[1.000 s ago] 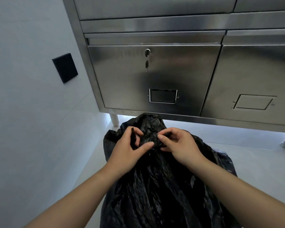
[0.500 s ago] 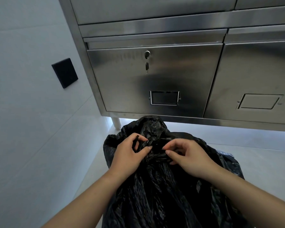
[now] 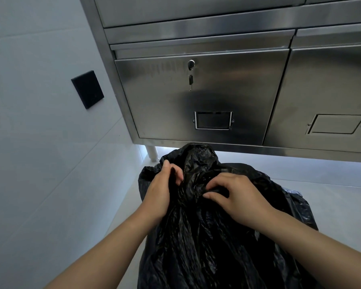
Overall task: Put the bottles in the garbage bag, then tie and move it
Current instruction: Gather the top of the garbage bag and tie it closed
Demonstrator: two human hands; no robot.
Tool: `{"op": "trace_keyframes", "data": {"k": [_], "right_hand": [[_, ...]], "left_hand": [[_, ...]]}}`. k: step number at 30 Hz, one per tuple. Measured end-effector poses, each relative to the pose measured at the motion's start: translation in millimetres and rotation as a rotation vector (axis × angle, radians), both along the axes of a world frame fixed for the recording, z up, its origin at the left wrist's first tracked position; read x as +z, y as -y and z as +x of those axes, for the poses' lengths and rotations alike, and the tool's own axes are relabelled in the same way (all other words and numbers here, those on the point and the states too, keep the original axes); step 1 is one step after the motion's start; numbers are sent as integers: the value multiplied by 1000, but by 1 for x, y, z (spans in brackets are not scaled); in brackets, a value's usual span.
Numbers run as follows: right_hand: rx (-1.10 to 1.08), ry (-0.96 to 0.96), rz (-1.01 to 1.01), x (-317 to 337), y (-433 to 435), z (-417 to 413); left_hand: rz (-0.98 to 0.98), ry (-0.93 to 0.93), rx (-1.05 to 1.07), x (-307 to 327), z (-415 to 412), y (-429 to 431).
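Observation:
A black garbage bag (image 3: 206,243) stands on the floor below me, its top gathered into a crumpled bunch. My left hand (image 3: 162,188) grips the gathered plastic on the left side of the bunch, fingers curled into it. On the right side, my right hand (image 3: 236,195) pinches a fold of the bag between thumb and curled fingers. No bottles show; the bag's inside is hidden.
A stainless steel cabinet (image 3: 200,97) with a keyed door stands just behind the bag, on short legs (image 3: 152,153). To the left is a white tiled wall (image 3: 40,142) with a black wall plate (image 3: 87,89). Pale floor (image 3: 331,205) lies to the right.
Both hands have moved slightly apart and lower on the bag's gathered top, shifting their hold on the plastic. The view has tilted a little.

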State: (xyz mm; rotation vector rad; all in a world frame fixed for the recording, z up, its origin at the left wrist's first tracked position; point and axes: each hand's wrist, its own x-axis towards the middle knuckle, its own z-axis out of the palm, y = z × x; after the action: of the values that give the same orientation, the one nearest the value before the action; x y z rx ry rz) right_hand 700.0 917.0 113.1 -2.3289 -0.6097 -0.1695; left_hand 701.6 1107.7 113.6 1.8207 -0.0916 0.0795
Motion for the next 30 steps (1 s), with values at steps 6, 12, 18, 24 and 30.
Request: {"op": "trace_keyframes", "data": {"k": [6,12,18,24,30], "right_hand": [[-81,-26,101,6,-1,-1],[-104,-211,337,13,2,-2],[-127,-275,462,20,10,3],[-149,-348,484,11,14,7],[-260,-318,524,6,45,9]], "left_hand": [[165,61,-57,5,-6,-11],[322,229,-91,6,-16,-6],[404,319,-118,14,-10,-11],[484,280,-108,6,-9,-28],[442,203,23,0,-6,-49]]}}
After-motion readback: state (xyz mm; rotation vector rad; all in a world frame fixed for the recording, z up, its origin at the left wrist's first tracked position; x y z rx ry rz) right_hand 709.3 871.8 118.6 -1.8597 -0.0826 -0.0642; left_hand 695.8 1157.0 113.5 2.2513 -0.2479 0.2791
